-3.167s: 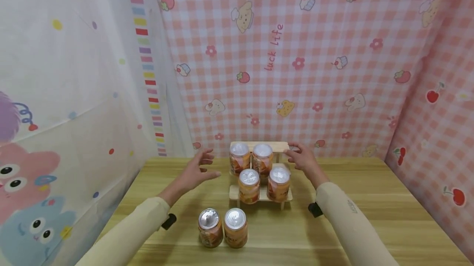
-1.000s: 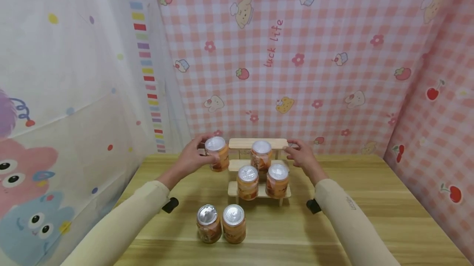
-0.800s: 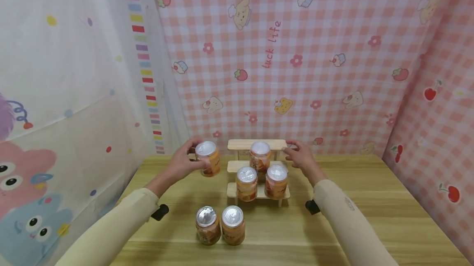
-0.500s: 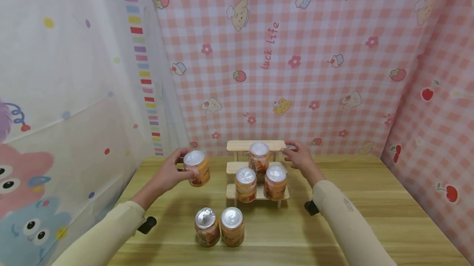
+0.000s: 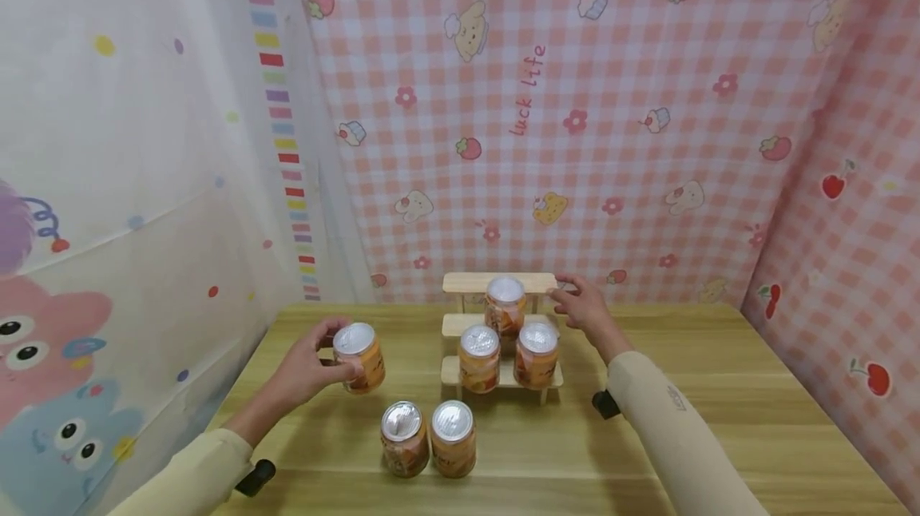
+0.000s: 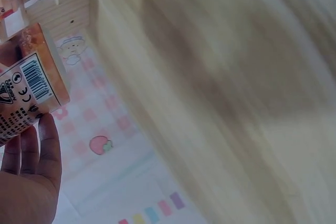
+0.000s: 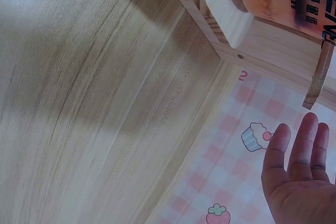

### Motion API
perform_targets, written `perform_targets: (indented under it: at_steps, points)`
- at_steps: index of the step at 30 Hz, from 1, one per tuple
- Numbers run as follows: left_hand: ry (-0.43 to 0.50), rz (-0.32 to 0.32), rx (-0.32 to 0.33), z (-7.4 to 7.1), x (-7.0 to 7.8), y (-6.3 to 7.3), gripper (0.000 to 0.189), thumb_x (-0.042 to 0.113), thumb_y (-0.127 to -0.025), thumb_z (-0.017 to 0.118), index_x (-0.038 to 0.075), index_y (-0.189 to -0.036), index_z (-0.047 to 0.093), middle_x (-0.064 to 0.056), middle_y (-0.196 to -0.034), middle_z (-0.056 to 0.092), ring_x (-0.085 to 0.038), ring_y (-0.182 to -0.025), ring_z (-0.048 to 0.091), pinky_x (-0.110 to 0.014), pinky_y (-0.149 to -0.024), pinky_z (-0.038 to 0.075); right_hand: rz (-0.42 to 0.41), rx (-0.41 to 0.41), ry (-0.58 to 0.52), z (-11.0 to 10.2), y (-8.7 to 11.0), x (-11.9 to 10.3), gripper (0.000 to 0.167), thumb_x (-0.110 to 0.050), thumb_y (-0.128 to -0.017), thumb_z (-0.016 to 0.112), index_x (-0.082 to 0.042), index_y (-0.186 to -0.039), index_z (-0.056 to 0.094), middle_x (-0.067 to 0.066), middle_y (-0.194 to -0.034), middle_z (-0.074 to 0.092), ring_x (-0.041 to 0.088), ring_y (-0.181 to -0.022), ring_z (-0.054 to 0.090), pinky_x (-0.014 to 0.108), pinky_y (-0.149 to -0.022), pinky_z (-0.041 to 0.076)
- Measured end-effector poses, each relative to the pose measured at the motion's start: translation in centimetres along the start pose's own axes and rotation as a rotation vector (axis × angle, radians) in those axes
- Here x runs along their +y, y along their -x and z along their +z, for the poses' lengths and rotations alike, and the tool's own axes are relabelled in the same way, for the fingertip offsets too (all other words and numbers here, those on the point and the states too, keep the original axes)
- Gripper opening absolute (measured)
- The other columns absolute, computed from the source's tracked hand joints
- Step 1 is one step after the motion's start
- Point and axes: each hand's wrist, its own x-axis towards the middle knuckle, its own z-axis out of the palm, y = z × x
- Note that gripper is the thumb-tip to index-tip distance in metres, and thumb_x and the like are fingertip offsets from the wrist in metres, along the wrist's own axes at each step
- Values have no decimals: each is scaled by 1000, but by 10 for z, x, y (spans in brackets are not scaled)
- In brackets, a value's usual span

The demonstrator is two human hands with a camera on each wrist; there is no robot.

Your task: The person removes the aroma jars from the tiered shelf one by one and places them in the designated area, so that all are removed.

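Observation:
In the head view my left hand (image 5: pixel 303 368) grips an orange can (image 5: pixel 365 364) with a silver lid, held upright over the left of the table. The left wrist view shows the fingers against the can's (image 6: pixel 29 82) printed side, barcode visible. My right hand (image 5: pixel 588 312) is at the right end of the three-tier wooden rack's top board (image 5: pixel 496 283). In the right wrist view its fingers (image 7: pixel 303 148) are extended close below that board's end; whether they touch is unclear. One can (image 5: pixel 505 304) stands on the middle tier and two cans on the bottom tier, a left can (image 5: pixel 479 360) and a right can (image 5: pixel 537 358).
Two more cans, a left one (image 5: pixel 405 440) and a right one (image 5: pixel 454 440), stand side by side on the wooden table (image 5: pixel 683 420) in front of the rack. A pink checked cloth (image 5: pixel 575 101) hangs behind, and a white patterned sheet (image 5: pixel 144 140) is at left.
My left hand has taken a can from the left of the rack's middle tier and carried it left and toward me, lowering it. The right hand has stayed at the rack's top right end.

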Motion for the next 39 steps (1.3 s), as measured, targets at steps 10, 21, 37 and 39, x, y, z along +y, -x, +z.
perform_targets:
  at_steps: [10,21,37,39]
  points:
    - [0,-89,-18,3,-16,24,73,19,-79,86,0,-137,46,-16,-123,54,-31,-111,53,-32,-83,53,0,7,-7,-1,-3,3,53,-29,-101,58,-11,-149,42,23,-138,53,36,-116,59,40,-79,52]
    - [13,-107,-42,20,-35,50,70,13,-73,89,2,-131,50,-16,-120,59,-31,-106,56,-29,-80,55,18,-1,-3,-3,0,2,54,-30,-101,58,-13,-150,40,22,-140,52,36,-118,58,33,-73,52]
    - [-8,-118,-27,30,-42,63,74,14,-70,91,0,-130,50,-16,-121,59,-31,-108,57,-28,-81,54,3,-11,-8,-2,0,0,54,-28,-102,56,-12,-151,39,24,-144,47,41,-124,53,54,-96,46]
    - [-11,-118,-27,30,-43,64,74,13,-70,91,0,-131,50,-17,-121,59,-31,-108,57,-28,-81,54,-1,-9,-8,-1,0,0,54,-27,-101,57,-11,-150,40,24,-143,48,40,-122,54,54,-95,46]
